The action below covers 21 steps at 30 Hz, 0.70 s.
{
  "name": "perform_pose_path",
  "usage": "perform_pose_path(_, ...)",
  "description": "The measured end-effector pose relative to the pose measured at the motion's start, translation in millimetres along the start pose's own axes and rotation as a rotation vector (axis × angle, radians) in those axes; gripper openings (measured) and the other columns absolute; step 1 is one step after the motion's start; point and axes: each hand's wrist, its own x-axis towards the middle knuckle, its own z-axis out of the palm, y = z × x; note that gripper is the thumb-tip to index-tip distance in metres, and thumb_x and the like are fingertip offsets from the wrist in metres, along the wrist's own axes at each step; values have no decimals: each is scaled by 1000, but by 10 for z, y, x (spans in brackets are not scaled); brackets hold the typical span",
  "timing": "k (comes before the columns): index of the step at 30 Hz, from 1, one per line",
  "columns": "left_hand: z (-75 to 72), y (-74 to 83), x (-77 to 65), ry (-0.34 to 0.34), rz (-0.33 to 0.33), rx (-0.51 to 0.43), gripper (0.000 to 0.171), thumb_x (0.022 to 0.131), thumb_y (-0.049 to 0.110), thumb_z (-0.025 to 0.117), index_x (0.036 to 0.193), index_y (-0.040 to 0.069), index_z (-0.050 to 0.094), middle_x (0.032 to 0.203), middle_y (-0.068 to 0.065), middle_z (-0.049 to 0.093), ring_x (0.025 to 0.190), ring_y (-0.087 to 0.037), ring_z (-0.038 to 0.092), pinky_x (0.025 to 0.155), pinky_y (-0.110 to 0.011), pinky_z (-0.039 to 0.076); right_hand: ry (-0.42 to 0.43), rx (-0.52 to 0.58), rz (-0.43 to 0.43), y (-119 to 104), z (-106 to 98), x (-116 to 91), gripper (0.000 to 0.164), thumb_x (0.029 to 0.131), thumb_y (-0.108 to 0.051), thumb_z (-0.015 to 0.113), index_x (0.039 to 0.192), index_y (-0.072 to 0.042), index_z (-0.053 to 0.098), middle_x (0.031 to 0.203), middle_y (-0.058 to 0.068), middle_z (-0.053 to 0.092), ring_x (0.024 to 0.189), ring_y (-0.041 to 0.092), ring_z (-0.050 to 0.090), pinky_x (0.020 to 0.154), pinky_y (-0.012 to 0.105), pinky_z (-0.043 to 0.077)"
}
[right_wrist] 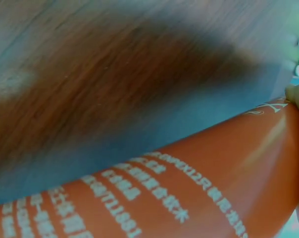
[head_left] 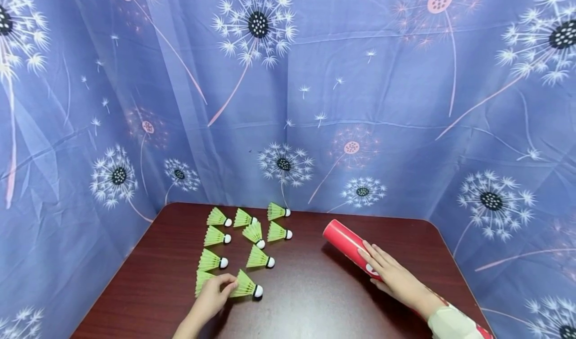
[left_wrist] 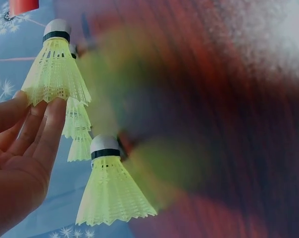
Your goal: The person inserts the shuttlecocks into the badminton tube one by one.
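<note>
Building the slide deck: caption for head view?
Left hand pinches a white-tipped, yellow-green shuttlecock; right hand holds a red cylindrical tube at a dark red-brown table.

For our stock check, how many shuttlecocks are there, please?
10 shuttlecocks: four in the left column, the nearest partly hidden; three middle; two right; one pinched by the left hand.

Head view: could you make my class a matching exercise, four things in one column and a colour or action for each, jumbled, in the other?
Column one
1. left hand
2. right hand
3. table
4. backdrop cloth

Column two
A. blue with dandelions
B. holds the red tube
C. dark reddish-brown
D. pinches a yellow-green shuttlecock

Pairs: 1-D, 2-B, 3-C, 4-A
</note>
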Motion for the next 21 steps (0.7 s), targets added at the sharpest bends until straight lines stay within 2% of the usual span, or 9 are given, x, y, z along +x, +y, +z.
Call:
perform_pose_path(5,-45,21,31,14,29,-4,5,85,10,71,81,11,71,76,6,68,65,1,50,59,-23,46,-10,-10,-30,-74,-50,70,95,63,-12,89,144,-4,40,149,20,37,126,40,44,114,18,3)
perform_pose_path(9,-98,57,61,12,19,1,5,85,9,71,82,13,72,77,7,69,66,2,51,60,-23,47,-12,-33,-64,-134,-93,129,98,62,-13,89,146,-5,39,150,19,36,127,39,44,114,19,4)
perform_pose_path(14,-164,110,104,17,12,-41,4,86,10,70,84,11,73,77,4,69,62,2,50,57,-22,46,-8,-47,-98,-205,-180,202,99,61,-13,89,146,-5,39,151,18,35,128,39,43,115,20,5)
perform_pose_path(17,-184,133,129,36,25,-49,3,86,9,70,85,10,74,77,3,69,63,2,52,57,-22,47,2,-38,-120,-247,-232,238,96,61,-13,88,145,-5,41,151,17,35,131,37,40,115,21,7)
perform_pose_path(21,-190,172,174,79,83,-28,3,84,8,72,84,10,74,78,3,71,66,1,56,59,-23,49,24,-23,-156,-312,-291,271,91,63,-12,86,143,-5,44,151,17,35,135,35,37,115,23,9)
